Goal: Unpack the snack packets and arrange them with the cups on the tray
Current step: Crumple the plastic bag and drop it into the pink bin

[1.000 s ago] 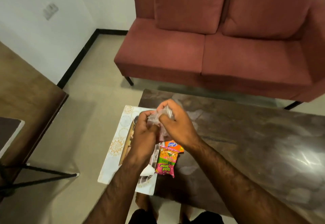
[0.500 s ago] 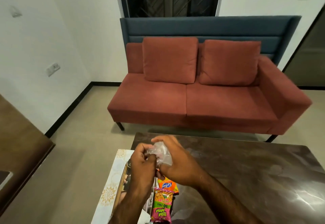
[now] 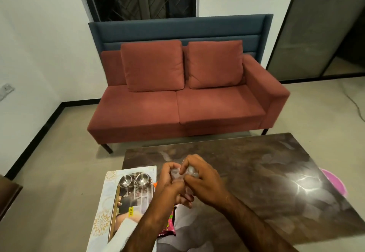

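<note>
Both hands meet over the dark table (image 3: 256,182) at its near left. My left hand (image 3: 169,180) and my right hand (image 3: 199,178) pinch a crumpled clear plastic bag (image 3: 183,171) between their fingertips. Left of them lies a shiny metal tray (image 3: 126,202) on a patterned white mat (image 3: 102,212). Two steel cups (image 3: 134,179) stand side by side at the tray's far end. Under my left forearm a pink snack packet (image 3: 169,226) shows only in part. An orange packet edge (image 3: 155,184) peeks out beside the tray.
A red two-seat sofa (image 3: 187,109) with two cushions stands across the floor behind the table. A pink round object (image 3: 333,182) shows past the table's right edge. A brown furniture corner (image 3: 9,194) sits at the far left.
The view has tilted up and to the right, so the tray and cups now show. Both hands have kept kneading the clear bag, which looks more bunched up.
</note>
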Available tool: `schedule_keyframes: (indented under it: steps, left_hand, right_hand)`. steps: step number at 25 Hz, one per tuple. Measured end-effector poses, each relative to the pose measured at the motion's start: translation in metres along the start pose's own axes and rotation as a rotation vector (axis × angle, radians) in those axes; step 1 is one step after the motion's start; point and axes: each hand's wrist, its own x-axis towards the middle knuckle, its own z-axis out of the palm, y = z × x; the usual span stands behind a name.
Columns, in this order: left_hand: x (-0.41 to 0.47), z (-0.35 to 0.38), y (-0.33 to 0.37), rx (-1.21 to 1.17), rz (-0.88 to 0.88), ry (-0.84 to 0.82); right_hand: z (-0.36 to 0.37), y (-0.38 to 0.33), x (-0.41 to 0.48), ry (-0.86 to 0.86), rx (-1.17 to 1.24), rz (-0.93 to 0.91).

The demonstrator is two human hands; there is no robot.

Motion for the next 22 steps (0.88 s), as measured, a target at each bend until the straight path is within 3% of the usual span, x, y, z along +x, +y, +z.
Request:
schedule_keyframes:
  steps: [7,14,17,22]
  left_hand:
    - [0.025,0.11,-0.034,0.418,0.068,-0.179]
    - [0.057,0.261,-0.069,0.44,0.022,-0.301]
    - [0.069,0.306,-0.075,0.423,-0.003,-0.37]
    - [0.107,0.361,-0.094,0.387,-0.096,-0.319]
  right_hand:
    - [-0.084,0.074,-0.03,0.092,0.07,0.194]
    - [-0.201,0.171,-0.067,0.124,-0.044,0.309]
    - [-0.237,0.203,-0.079,0.114,0.015,0.336]
    - [-0.28,0.243,-0.081,0.076,0.25,0.404]
